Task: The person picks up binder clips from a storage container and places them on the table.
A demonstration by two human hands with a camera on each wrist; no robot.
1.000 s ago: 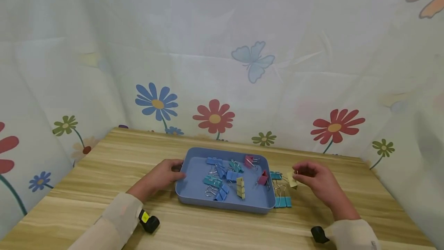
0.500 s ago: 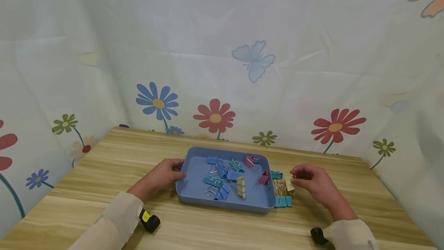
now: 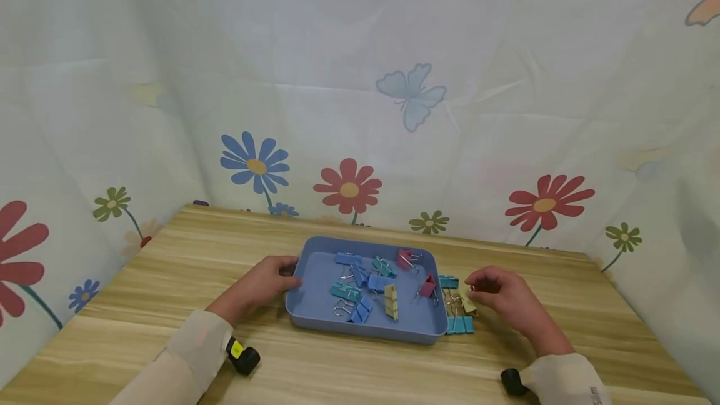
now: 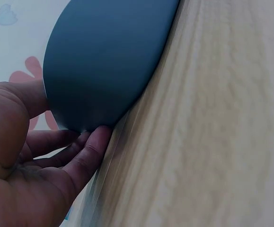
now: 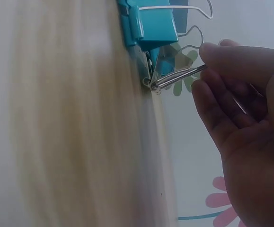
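My left hand grips the left end of a shallow blue tray, thumb over the rim. The left wrist view shows its fingertips against the tray's outer wall. Inside the tray lie several binder clips in blue, teal, pink and yellow, among them a yellow one. To the right of the tray, my right hand pinches the silver wire handles of another yellow binder clip low over the table. Beside that clip are two teal binder clips, one farther back and one nearer.
Wood-grain table stretches around the tray. A white curtain printed with flowers and butterflies hangs behind it and along both sides. Each wrist wears a small black camera, such as the left one.
My right hand has moved slightly left, bringing the yellow binder clip lower and nearer the teal clips. My left hand and the tray have stayed in place.
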